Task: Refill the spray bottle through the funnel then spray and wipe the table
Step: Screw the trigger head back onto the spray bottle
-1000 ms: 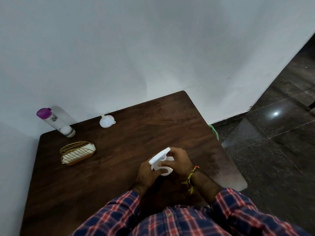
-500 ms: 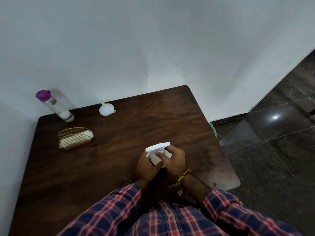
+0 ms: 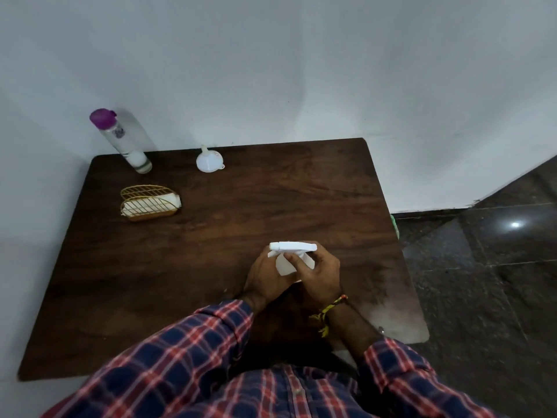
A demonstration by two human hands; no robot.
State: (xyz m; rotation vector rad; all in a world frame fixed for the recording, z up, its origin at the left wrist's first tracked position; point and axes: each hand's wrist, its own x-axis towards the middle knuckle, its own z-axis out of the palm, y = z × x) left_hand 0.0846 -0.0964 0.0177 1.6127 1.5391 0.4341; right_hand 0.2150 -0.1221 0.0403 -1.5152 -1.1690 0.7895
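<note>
Spray bottle [image 3: 284,264] body mostly hidden, seemingly behind both hands [image 3: 294,274].

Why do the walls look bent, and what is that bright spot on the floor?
Head view: the wide-angle lens bows the wall and table edges; the bright spot is a lamp's glare on the glossy floor; the tall bottle casts a soft shadow on the wall.

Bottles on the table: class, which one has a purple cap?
The clear tall bottle at the far left corner; the white spray bottle in both hands has a white trigger head.
</note>
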